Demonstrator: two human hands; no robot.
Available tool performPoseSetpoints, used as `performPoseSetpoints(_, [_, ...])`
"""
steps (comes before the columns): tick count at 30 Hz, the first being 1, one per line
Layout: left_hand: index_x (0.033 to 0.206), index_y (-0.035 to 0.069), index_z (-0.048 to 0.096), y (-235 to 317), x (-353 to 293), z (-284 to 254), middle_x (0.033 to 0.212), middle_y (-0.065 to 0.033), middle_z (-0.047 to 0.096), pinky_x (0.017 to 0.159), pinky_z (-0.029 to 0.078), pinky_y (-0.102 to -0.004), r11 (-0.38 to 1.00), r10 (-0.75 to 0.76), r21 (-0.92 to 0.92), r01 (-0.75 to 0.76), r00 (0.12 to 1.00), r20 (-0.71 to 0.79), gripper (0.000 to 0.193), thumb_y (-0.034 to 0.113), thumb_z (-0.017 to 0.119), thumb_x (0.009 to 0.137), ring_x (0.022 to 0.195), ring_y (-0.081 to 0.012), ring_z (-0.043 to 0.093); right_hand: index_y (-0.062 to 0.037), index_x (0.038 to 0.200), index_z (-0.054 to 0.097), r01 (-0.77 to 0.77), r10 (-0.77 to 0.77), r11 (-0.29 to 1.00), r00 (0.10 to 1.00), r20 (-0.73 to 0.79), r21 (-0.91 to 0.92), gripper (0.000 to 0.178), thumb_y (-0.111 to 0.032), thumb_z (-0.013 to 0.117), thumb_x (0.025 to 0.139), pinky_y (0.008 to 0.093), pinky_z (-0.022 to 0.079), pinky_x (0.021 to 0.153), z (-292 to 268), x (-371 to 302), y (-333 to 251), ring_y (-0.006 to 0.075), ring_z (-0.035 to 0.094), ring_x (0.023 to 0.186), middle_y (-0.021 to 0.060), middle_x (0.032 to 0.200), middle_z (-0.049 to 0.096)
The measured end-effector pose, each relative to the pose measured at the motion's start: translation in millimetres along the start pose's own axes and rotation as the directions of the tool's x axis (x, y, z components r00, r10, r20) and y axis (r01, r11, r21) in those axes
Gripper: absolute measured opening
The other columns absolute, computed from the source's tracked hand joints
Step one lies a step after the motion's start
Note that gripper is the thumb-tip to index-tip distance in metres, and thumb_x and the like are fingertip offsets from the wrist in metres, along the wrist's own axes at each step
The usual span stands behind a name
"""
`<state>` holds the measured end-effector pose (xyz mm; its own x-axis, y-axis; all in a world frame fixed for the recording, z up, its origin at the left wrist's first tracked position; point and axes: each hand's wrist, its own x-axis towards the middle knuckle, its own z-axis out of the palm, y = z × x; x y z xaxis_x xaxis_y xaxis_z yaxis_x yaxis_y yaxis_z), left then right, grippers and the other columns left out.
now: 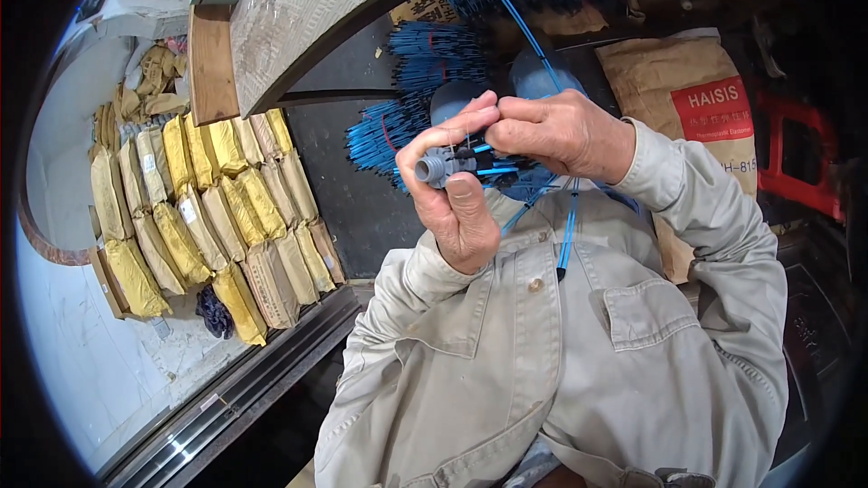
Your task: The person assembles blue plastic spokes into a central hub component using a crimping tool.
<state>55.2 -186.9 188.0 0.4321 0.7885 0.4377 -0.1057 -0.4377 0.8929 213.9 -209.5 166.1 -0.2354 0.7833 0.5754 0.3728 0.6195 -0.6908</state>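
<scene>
My left hand (pixel 457 208) is closed round a grey plastic threaded fitting (pixel 436 169), its open round end turned left. Small black parts (pixel 466 152) sit on the fitting beside my fingertips. Blue wires (pixel 495 169) run from its right side beneath my right hand, and a few wires with a black tip (pixel 567 235) hang down before my jacket. Just right of the fitting, my right hand (pixel 574 136) is closed in a pinch that touches the left fingertips; what lies in the pinch is hidden. A long blue wire (pixel 523 27) slants up from behind that hand.
Bundles of black-tipped blue wires (pixel 438 59) lie beyond my hands on a dark surface. A brown paper sack (pixel 642 63) is at right, by a red plastic frame (pixel 805 154). Yellow and tan packages (pixel 217 199) fill the left. A pale curved panel (pixel 316 9) overhangs.
</scene>
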Motion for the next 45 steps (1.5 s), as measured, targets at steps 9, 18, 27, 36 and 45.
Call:
performPoseSetpoints(9, [0.103, 0.002, 0.036, 2, 3, 11, 0.098, -0.0161, 0.059, 0.103, 0.029, -0.0487, 0.999, -0.019, -0.039, 0.018, 0.999, -0.044, 0.028, 0.012, 0.056, 0.086, 0.102, -0.0298, 0.058, -0.0045, 0.081, 0.053, -0.162, 0.162, 0.983, 0.987, 0.003, 0.09, 0.011, -0.002, 0.062, 0.075, 0.0298, 0.042, 0.052, -3, -15, -6, 0.0203, 0.053, 0.064, 0.0068, 0.076, 0.049])
performPoseSetpoints(18, [0.101, 0.002, 0.038, -3, -1, 1, 0.093, -0.0162, 0.061, 0.1, 0.034, -0.0504, 0.996, 0.046, -0.074, -0.047, 0.999, -0.009, 0.023, 0.003, 0.052, 0.084, 0.096, -0.0279, 0.061, -0.0029, 0.065, 0.053, -0.428, 0.473, 0.774, 0.881, 0.023, 0.467, 0.024, -0.015, 0.069, 0.079, 0.0248, 0.032, 0.051, 5, -18, -10, 0.0092, 0.04, 0.06, 0.0, 0.064, 0.046])
performPoseSetpoints(27, [0.101, 0.003, 0.039, -36, 39, -65, 0.096, -0.0173, 0.062, 0.09, 0.044, -0.0393, 0.977, -0.2, -0.081, 0.198, 0.979, -0.024, 0.023, 0.003, 0.055, 0.084, 0.092, -0.0234, 0.061, 0.0001, 0.088, 0.06, -0.509, 0.594, 0.677, 0.804, 0.012, 0.532, 0.021, -0.02, 0.054, 0.091, 0.0222, 0.048, 0.067, -18, -5, 25, 0.0097, 0.059, 0.077, 0.0038, 0.081, 0.061])
performPoseSetpoints(36, [0.099, 0.003, 0.041, -85, 59, -103, 0.097, -0.0181, 0.062, 0.082, 0.047, -0.0307, 0.873, -0.412, -0.319, 0.369, 0.908, -0.077, 0.022, 0.006, 0.057, 0.084, 0.09, -0.0221, 0.061, -0.0012, 0.099, 0.061, -0.671, 0.804, 0.508, 0.594, -0.019, 0.54, 0.028, -0.026, 0.049, 0.094, 0.0271, 0.052, 0.072, -16, -39, 141, 0.015, 0.064, 0.082, 0.0069, 0.088, 0.064])
performPoseSetpoints(45, [0.097, 0.003, 0.042, 41, 10, -45, 0.088, -0.0125, 0.058, 0.08, 0.049, -0.0373, 0.983, 0.106, -0.184, -0.01, 0.846, 0.523, 0.023, -0.006, 0.055, 0.08, 0.088, -0.0217, 0.061, -0.004, 0.124, 0.05, -0.828, 0.641, 0.369, 0.556, 0.53, 0.423, 0.06, -0.053, 0.037, 0.092, 0.0359, 0.035, 0.101, 48, -4, 158, 0.0225, 0.049, 0.116, 0.013, 0.123, 0.053])
